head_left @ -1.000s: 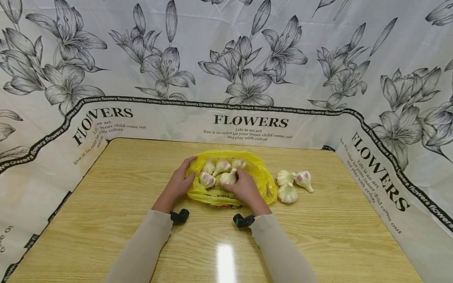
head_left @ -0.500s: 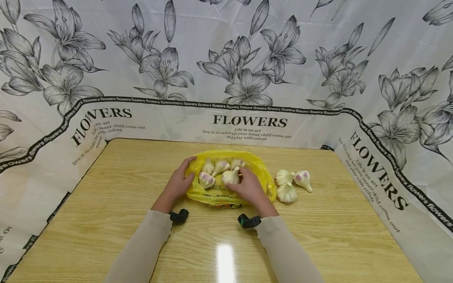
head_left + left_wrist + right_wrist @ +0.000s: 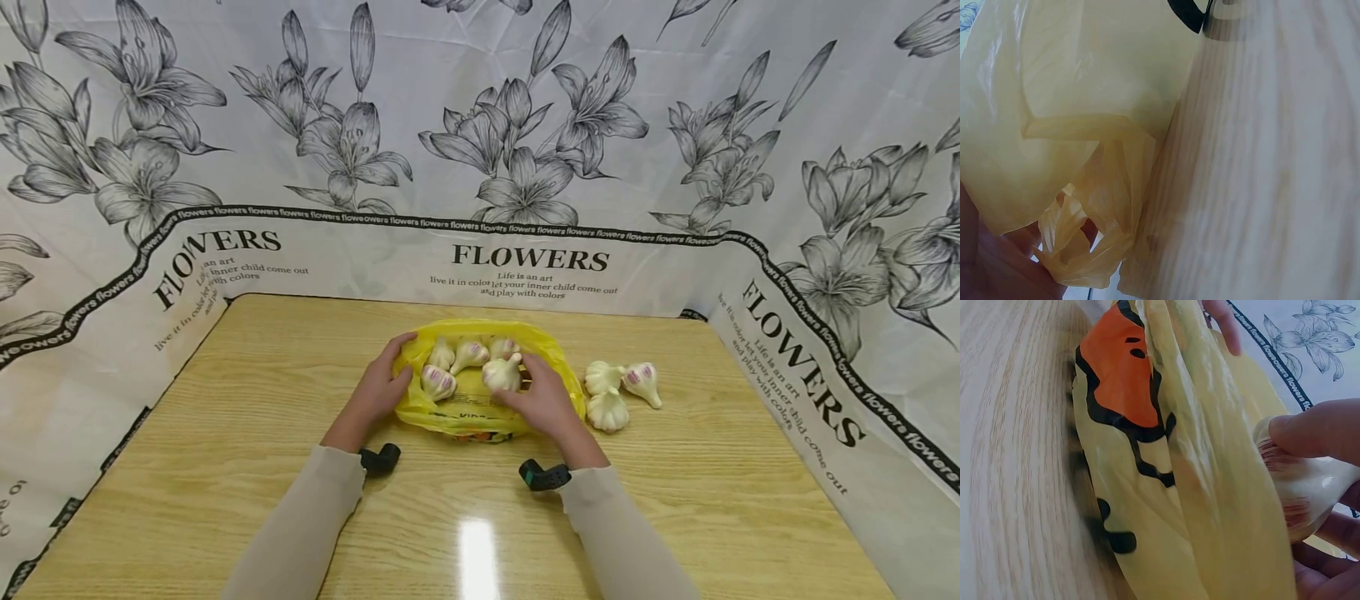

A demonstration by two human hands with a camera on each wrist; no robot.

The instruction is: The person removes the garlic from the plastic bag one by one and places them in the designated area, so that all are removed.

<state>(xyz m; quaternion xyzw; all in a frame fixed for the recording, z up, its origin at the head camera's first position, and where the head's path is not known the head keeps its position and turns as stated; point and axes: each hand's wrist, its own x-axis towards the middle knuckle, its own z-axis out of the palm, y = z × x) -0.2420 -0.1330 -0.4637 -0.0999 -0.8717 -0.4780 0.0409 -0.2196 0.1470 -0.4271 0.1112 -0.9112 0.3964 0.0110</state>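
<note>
A yellow plastic bag [image 3: 543, 333] lies with its mouth spread wide in the middle of the wooden table. My left hand [image 3: 375, 390] grips the bag's left rim, with the thumb on the inner side; in the left wrist view the crumpled yellow plastic [image 3: 1085, 231] hangs by that hand. Over the bag's opening, my right hand [image 3: 546, 398] holds a garlic bulb [image 3: 501, 375] between thumb and fingers. Purple streaks show on this held garlic bulb [image 3: 1294, 487] in the right wrist view. Several more garlic bulbs [image 3: 470, 354] sit inside the bag, towards its back and left.
Right of the bag, 3 garlic bulbs [image 3: 606, 410] lie close together on the table [image 3: 712, 467]. A white curtain [image 3: 390, 250] with flower prints surrounds the table's back and sides. Black wrist devices [image 3: 543, 475] stick out from both sleeves.
My right hand has shifted to the right over the bag, carrying the garlic bulb with it away from the others. The left hand keeps its place at the bag's rim.
</note>
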